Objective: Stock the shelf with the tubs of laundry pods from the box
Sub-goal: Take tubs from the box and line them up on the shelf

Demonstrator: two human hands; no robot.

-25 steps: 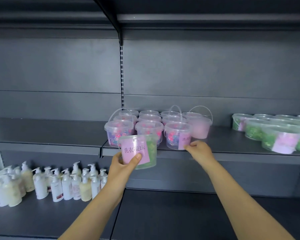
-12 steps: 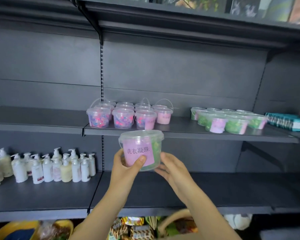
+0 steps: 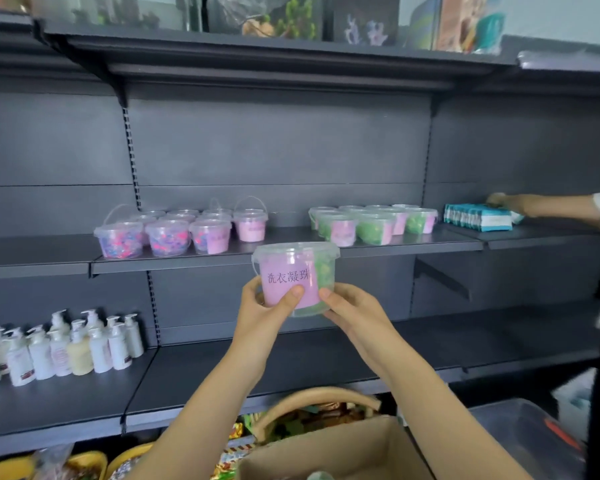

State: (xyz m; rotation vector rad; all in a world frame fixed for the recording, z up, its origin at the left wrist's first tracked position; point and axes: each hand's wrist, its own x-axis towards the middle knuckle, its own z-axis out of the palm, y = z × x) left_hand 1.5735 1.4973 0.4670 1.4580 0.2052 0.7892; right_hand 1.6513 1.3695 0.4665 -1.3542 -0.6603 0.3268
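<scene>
I hold a clear tub of green laundry pods [image 3: 321, 271] with a pink label in both hands, in front of and slightly below the middle shelf [image 3: 291, 256]. My left hand [image 3: 264, 311] grips its left side, thumb on the label. My right hand [image 3: 352, 306] supports its lower right side. On the shelf stand several tubs of pink and blue pods [image 3: 168, 233] at the left and several tubs of green pods [image 3: 371, 221] at the right. The cardboard box [image 3: 329, 452] is open at the bottom of the view.
White pump bottles [image 3: 63, 344] crowd the lower shelf's left. Another person's arm [image 3: 548, 206] reaches to teal packs [image 3: 478, 218] at the right. A woven basket handle [image 3: 312, 400] arches behind the box. A grey plastic bin [image 3: 530, 441] sits bottom right.
My right hand left the shelf's tubs and joined the left on the held tub. The view pulled back and turned right, bringing in the box and another person's arm.
</scene>
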